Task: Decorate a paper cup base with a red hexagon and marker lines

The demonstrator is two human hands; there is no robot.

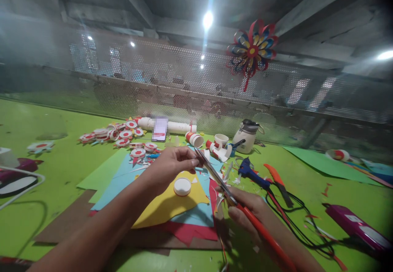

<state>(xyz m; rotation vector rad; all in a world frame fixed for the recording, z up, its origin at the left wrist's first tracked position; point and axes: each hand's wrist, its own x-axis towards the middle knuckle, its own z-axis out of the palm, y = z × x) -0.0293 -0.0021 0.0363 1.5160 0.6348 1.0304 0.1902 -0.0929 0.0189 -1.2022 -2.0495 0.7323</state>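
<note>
White disc (182,186) seen on yellow paper (159,212). Right of disc, orange-handled scissors (227,192) gripped by right hand (248,208), fingers curled round them. Beyond disc, left hand (175,165) held near blade tips, fingers bunched; whether anything is pinched cannot be told.

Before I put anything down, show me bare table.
Left: green table between the white cable and the light-green paper. Right: a patch between the orange tool and the green sheet. Crowded: beyond the left hand (discs, cups) and right of the scissors (blue glue gun).
</note>
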